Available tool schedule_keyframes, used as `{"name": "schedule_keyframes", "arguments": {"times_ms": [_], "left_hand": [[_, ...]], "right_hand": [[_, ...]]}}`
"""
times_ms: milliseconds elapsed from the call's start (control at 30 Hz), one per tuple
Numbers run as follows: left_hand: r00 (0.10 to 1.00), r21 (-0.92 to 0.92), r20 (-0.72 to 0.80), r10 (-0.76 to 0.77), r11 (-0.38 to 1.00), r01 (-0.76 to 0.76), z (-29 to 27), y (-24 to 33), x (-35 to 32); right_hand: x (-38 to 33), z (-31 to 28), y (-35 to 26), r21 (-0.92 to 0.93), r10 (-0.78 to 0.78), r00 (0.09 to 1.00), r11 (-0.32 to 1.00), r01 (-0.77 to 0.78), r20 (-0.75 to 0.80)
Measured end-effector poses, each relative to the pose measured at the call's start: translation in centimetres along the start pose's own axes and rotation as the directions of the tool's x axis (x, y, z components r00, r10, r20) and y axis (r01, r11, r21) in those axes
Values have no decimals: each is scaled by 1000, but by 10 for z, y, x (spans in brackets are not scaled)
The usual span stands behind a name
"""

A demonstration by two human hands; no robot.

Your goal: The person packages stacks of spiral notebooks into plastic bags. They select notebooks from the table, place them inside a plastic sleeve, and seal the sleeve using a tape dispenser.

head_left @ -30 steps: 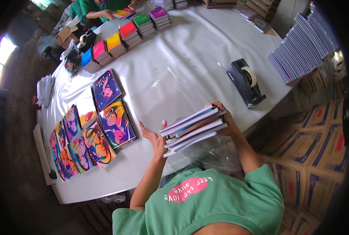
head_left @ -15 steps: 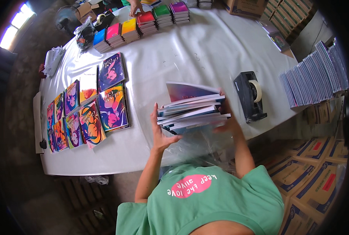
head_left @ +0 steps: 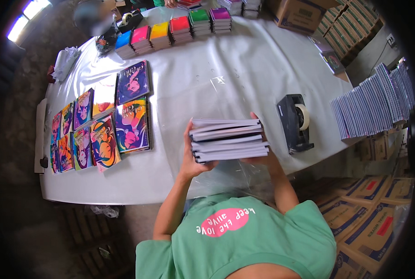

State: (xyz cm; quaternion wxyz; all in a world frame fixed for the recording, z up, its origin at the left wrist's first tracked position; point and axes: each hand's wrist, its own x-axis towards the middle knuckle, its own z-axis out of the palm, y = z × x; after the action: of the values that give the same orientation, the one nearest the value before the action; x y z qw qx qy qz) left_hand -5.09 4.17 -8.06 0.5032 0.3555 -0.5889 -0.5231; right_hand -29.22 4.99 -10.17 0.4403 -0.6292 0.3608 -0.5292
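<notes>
Holding a stack of notebooks (head_left: 228, 139) above the near edge of the white table (head_left: 244, 74), we clasp it with our left hand (head_left: 192, 156) and right hand (head_left: 258, 156); it lies flat, long axis left-right. Cardboard boxes (head_left: 379, 214) at right appear closed.

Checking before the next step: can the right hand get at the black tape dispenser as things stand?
Probably not right away. The right hand is under the stack of notebooks, sharing its weight with the left hand. The tape dispenser sits close by on the white table, with nothing between.
</notes>
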Motion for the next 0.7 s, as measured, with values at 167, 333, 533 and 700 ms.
{"name": "schedule_keyframes", "arguments": {"times_ms": [167,333,533,700], "left_hand": [[978,-58,-170,124,989,-136,7,-25,-10],[984,44,-148,97,995,-92,10,-26,-21],[973,269,-208,97,962,-38,10,-24,-21],[980,268,-201,-10,961,64,9,15,7]], "right_hand": [[7,2,2,79,31,996,997,-24,-87],[-11,2,38,-351,-91,994,930,108,65],[-1,12,21,-166,47,999,985,-47,-5],[19,18,11,-15,131,986,991,-133,-101]]}}
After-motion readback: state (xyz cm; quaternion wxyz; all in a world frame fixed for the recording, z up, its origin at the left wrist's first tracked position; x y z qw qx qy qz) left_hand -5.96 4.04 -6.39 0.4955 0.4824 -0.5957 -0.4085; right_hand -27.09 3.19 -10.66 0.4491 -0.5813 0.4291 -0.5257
